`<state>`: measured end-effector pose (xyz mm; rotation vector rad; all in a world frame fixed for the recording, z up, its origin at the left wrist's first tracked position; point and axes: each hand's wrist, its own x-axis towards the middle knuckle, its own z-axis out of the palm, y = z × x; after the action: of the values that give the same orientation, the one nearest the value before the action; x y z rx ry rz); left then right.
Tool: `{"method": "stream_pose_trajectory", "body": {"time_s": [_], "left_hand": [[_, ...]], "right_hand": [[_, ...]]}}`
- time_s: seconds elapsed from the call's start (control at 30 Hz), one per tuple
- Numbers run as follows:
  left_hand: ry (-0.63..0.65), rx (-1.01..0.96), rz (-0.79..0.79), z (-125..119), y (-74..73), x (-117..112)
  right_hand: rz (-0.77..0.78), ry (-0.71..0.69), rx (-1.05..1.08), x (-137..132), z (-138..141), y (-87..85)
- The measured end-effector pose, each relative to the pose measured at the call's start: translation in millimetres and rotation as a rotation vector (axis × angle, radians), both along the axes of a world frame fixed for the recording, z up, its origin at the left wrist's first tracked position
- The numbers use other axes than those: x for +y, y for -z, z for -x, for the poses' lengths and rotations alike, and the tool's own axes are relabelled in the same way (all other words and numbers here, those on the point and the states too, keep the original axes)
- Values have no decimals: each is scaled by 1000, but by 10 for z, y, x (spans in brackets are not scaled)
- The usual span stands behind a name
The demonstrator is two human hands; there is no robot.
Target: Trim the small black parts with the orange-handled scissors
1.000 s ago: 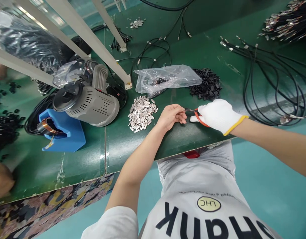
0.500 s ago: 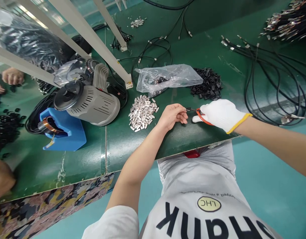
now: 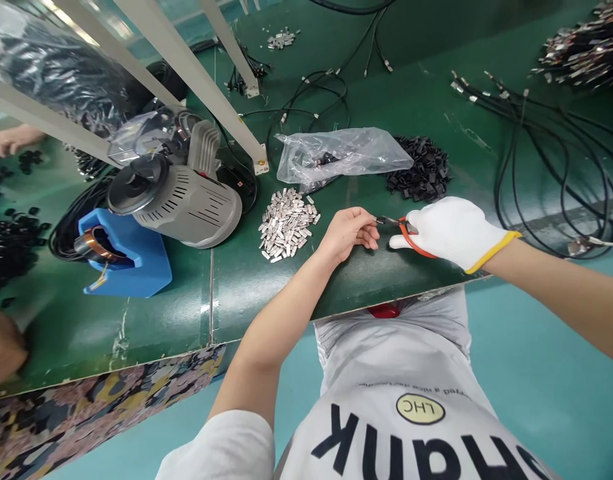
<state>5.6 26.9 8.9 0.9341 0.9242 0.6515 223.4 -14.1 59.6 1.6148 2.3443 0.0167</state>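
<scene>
Pliers with orange-red handles [image 3: 422, 249] are gripped in my right hand [image 3: 451, 233], which wears a white glove with a yellow cuff. Their jaws point left, at the fingertips of my bare left hand [image 3: 350, 235]. Thumb and forefinger of that hand are pinched together at the jaws; whatever small part they hold is too small to name. Left of my left hand lies a heap of small silver metal pieces [image 3: 287, 225]. Beyond the right hand is a pile of small black parts [image 3: 420, 170], with a clear plastic bag [image 3: 356, 157] beside it.
A grey machine [image 3: 186, 203] and a blue tape dispenser [image 3: 141, 263] stand to the left, by white metal posts [image 3: 191, 80]. Black cables [image 3: 561, 147] lie coiled at right. Another person's hand [image 3: 16, 139] is at far left. The green table's edge [image 3: 356, 312] runs before me.
The camera view has shifted slightly. My hands and the pliers keep nearly the same pose. At far left, the other person's hands have moved.
</scene>
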Motion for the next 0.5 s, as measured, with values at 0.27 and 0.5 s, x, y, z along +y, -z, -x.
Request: {"method": "stream_pose_trajectory", "body": {"time_s": [0.27,0.5], "left_hand": [[30,-11,12,3,-7,2],[24,-10,14,5,-34,-2]], "right_hand": [[-34,-97,-7,37,40,-40],[-4,-79,4,50,49,-5]]}}
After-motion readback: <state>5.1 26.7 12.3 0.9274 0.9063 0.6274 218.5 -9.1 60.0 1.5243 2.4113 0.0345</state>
